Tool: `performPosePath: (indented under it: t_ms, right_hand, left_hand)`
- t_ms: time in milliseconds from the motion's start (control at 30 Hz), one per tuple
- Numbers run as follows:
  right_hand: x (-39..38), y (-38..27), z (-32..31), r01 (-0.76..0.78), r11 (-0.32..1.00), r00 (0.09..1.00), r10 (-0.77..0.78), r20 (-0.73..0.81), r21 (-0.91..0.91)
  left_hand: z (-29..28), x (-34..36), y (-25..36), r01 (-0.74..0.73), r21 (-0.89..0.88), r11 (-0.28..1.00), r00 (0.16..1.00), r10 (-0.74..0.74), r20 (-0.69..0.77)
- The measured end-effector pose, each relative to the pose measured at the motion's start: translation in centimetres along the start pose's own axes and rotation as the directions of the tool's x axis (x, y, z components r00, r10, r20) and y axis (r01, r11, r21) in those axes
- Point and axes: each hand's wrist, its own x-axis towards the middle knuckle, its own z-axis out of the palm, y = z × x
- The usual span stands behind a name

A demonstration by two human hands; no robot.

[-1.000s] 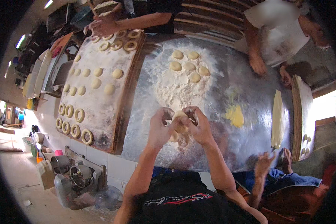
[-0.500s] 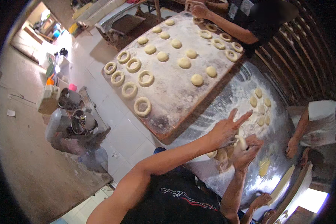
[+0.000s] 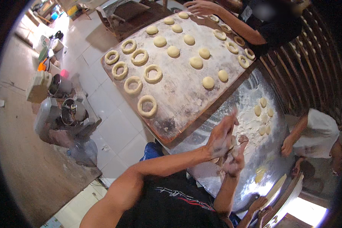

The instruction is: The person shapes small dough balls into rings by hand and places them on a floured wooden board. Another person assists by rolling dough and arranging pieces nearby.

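Observation:
Above the floured metal table, my left hand (image 3: 221, 137) and my right hand (image 3: 235, 159) come close together. A piece of pale dough (image 3: 232, 143) shows between them, mostly hidden by the fingers and palms. My left hand has its fingers stretched out, blurred at the tips, and lies against the dough's left side. The fingers of my right hand curl round the dough from the other side. Beyond them, small dough pieces (image 3: 257, 110) lie in the flour. Dough rings (image 3: 152, 73) and round dough discs (image 3: 196, 62) rest on the floured wooden board (image 3: 167, 102) at upper left.
At the far side, another person's arm (image 3: 235, 23) reaches over the board's edge. More people's hands (image 3: 287, 147) are at the metal table's right side, near a long dough strip (image 3: 275, 192). A mixer (image 3: 49, 114) with a metal bowl stands to the left.
My left hand's spread fingers have drawn together, and both hands have closed in on the dough, covering the ring that showed before. The other person's hand at the far edge has opened out.

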Motion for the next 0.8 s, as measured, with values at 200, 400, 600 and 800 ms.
performPosePath:
  t_ms: [200, 400, 600, 800]
  right_hand:
    - [-1.4, -0.5, -2.2, -0.067, 0.941, 0.993, 0.097, -0.073, 0.333]
    - [-5.0, -2.7, -2.2, -0.191, 0.940, 0.958, 0.241, -0.153, 0.283]
    - [-7.3, -3.5, -3.8, -0.280, 0.913, 0.959, 0.276, 0.057, 0.296]
    - [-8.1, -2.9, -4.2, -0.263, 0.955, 0.940, 0.221, 0.260, 0.138]
  left_hand:
    - [-0.1, -2.7, 1.2, 0.130, -0.097, 0.987, 0.991, -0.133, -0.031]
    - [1.0, -5.1, 1.6, 0.235, -0.126, 0.964, 0.971, -0.238, -0.008]
    - [1.9, -8.2, 2.0, -0.546, 0.225, 0.807, 0.837, 0.533, 0.122]
    - [0.6, -10.0, 4.1, -0.473, 0.190, 0.861, 0.881, 0.458, 0.119]
